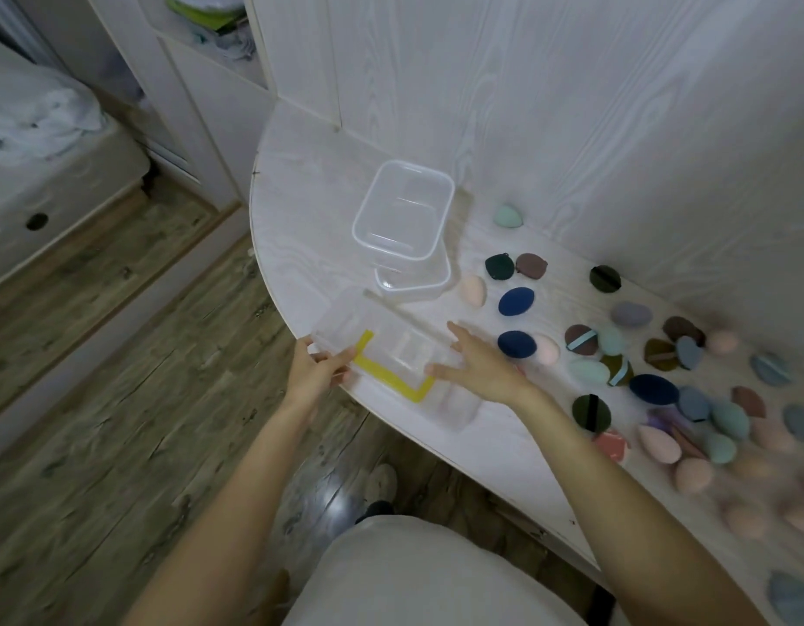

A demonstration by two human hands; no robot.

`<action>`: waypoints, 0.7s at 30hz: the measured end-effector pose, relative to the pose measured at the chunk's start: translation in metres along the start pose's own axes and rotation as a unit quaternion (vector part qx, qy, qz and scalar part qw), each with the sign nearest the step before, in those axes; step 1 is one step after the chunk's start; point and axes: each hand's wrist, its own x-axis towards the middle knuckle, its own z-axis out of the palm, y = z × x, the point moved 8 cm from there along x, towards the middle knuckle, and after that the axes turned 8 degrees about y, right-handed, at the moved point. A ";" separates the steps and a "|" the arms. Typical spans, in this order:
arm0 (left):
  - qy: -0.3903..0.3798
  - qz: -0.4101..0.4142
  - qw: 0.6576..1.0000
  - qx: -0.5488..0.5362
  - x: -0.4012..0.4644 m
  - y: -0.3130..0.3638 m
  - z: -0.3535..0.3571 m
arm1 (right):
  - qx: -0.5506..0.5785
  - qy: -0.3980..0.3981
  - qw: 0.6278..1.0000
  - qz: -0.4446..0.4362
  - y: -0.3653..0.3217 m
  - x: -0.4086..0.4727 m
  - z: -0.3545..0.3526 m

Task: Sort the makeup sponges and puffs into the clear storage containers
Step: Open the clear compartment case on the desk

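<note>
Sponges [516, 302] and round puffs [591, 412], soft and matte, scatter along the white woodgrain desk's [301, 210] back edge, while left hand [316, 370] pinches a clear lid [391, 368] at its front edge, right hand [477, 363] splayed flat atop.

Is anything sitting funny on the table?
Yes. The clear container with yellow trim hangs past the table's rounded edge, and the left hand grips its corner. The two clear tubs are stacked crookedly.

Home bedroom, bed [52, 142], wardrobe [197, 106], wood floor [120, 377]
</note>
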 end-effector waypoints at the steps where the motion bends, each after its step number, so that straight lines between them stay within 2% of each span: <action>1: -0.010 0.000 1.000 0.010 0.001 0.001 -0.001 | 0.012 -0.022 0.999 0.025 0.003 0.002 0.002; 5: -0.050 -0.005 0.998 0.038 0.002 0.004 -0.002 | -0.050 -0.066 0.996 0.040 0.009 0.004 0.011; 10: -0.035 -0.004 0.999 0.040 0.000 0.003 -0.005 | -0.047 -0.040 0.997 0.041 0.009 0.007 0.007; 14: -0.032 0.006 0.998 0.046 -0.001 0.003 -0.006 | -0.087 -0.040 0.995 -0.005 -0.007 0.012 0.009; 18: -0.035 0.007 0.997 0.062 0.001 -0.001 -0.007 | 0.094 -0.043 0.994 0.023 -0.046 0.035 0.016; 21: -0.034 0.012 0.997 0.064 -0.001 -0.001 -0.007 | 0.106 -0.061 0.991 0.047 -0.059 0.055 0.031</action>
